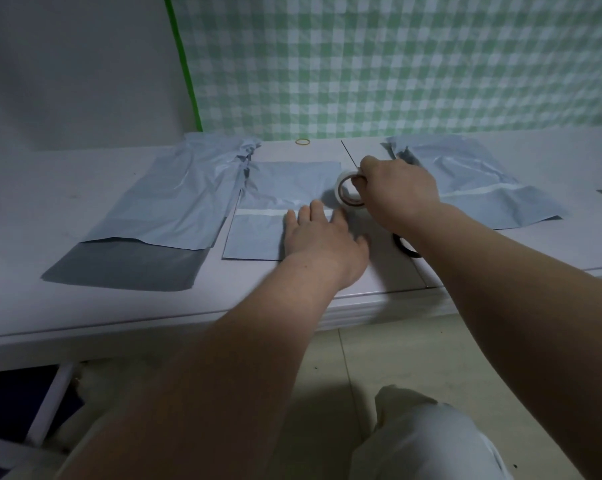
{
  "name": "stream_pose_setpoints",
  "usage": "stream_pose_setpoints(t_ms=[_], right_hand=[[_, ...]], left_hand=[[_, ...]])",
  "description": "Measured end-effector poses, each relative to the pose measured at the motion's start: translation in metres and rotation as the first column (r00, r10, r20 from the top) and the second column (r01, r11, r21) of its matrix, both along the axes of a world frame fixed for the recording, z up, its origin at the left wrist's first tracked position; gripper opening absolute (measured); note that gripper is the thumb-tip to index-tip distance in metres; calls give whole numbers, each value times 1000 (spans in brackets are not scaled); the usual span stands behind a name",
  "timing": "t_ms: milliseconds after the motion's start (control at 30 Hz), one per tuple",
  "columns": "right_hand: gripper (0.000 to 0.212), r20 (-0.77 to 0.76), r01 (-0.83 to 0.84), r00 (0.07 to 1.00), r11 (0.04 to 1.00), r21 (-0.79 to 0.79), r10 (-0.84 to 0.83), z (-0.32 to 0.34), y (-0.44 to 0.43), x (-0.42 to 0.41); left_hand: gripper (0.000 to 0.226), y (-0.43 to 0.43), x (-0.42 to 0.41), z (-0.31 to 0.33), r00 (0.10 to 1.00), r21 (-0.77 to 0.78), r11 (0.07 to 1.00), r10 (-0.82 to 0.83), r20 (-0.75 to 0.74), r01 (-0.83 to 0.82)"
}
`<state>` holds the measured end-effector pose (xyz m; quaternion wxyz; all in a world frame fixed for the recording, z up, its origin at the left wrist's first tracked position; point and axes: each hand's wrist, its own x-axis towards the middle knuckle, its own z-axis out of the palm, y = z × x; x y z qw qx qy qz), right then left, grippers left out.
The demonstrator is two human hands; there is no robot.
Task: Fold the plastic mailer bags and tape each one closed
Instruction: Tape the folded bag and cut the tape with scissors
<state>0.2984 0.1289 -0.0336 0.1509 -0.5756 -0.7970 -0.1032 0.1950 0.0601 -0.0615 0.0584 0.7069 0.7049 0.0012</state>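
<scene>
One folded mailer bag (285,181) lies flat in the middle of the white counter (50,202). It is thin, smooth, light blue plastic, shaped like a rectangle, with a pale strip across it. The left hand (322,237) rests flat on its right side with straight fingers. The right hand (396,188) pinches one roll of tape (348,192). The roll is a round, see-through ring with a brown inside, and it stands on its edge just beside the bag's right side.

Two more lots of blue bags lie on the counter. The left pile (174,202) is long and crinkly at the far end, with a dark grey flap at the near end. The right bag (465,174) is wrinkled too.

One small yellow rubber band (303,142) lies at the back. One black ring (403,245) peeks out under the right arm. A green and white checked cloth (396,64) hangs behind.
</scene>
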Motion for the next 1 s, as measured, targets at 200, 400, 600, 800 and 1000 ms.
stream_pose_setpoints(t_ms=[200, 400, 600, 800, 1000], right_hand=[[18, 54, -30, 998, 999, -44, 32, -2, 1, 4], [12, 77, -56, 995, 998, -22, 58, -8, 6, 8], [22, 149, -57, 988, 998, 39, 51, -11, 8, 13], [20, 186, -55, 982, 996, 71, 41, -9, 7, 17], [13, 221, -15, 975, 996, 87, -5, -9, 5, 21]], left_hand=[[70, 6, 2, -2, 999, 40, 998, -45, 18, 44], [78, 9, -1, -11, 990, 62, 996, -77, 115, 70], [78, 6, 1, -7, 995, 56, 996, -77, 69, 73], [77, 2, 2, -2, 995, 41, 996, -76, 60, 73], [76, 1, 2, 0, 995, -10, 997, -73, 61, 74]])
